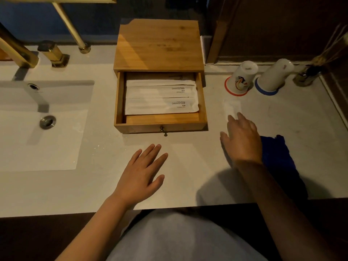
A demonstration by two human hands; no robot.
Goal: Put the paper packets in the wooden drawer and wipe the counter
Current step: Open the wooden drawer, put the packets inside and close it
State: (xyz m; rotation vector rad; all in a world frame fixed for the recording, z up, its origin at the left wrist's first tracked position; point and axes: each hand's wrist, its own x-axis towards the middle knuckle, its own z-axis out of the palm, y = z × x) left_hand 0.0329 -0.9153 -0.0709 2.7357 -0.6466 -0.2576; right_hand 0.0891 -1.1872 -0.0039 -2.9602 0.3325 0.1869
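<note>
Three packets (162, 97) lie flat in the drawer (160, 123), side by side and overlapping a little, with what may be a fourth, darker one behind them near the back wall; that one is too dim to be sure of. The drawer is pulled out from its wooden box (159, 44) and stands open, its small knob facing the person.

No other paper packet shows on the worktop (188, 185). A pale, thin patch (231, 108) lies just beyond the right hand's fingertips; it could be a clear wrapper or only a wet smear, and I cannot tell which. So the putting-away part looks done or nearly done, unless that patch is a thing that belongs in the drawer.

Wiping looks not yet begun. A blue cloth (276, 159) lies on the worktop just beside the right hand (243, 140), partly under the wrist and forearm, and neither hand has hold of it. The right hand is spread flat, fingers open, gripping nothing, reaching toward the pale patch. The left hand (143, 174) is over the worktop in front of the drawer, fingers open and empty.

Left to do, by my reckoning: perhaps shut the drawer, take up the cloth and wipe the worktop, working round the two upturned cups (243, 78) on their coasters and the sink (43, 117).
</note>
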